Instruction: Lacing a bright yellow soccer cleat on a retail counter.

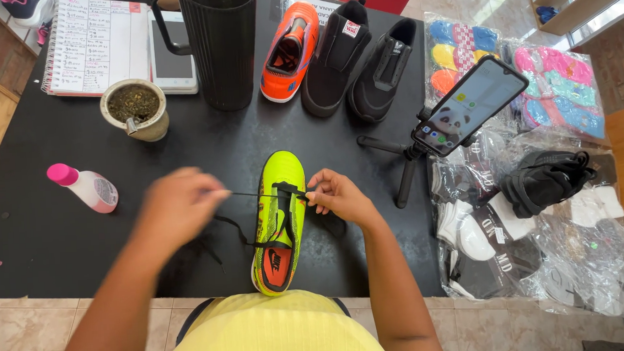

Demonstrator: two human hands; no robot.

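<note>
A neon yellow-green shoe (280, 220) with black laces lies on the black table (44, 225), toe pointing away from me. My left hand (178, 204) pinches a black lace (245, 194) and holds it taut to the left of the shoe. My right hand (338, 195) grips the other lace end at the shoe's right side, near the upper eyelets. Loose lace trails across the table below my left hand.
An orange shoe (290, 52) and two black shoes (341, 56) stand at the back. A dark jug (221, 45), a gourd cup (135, 108), a notebook (95, 41), a pink-capped bottle (85, 186), a phone on a tripod (465, 107) and bagged socks (534, 206) surround them.
</note>
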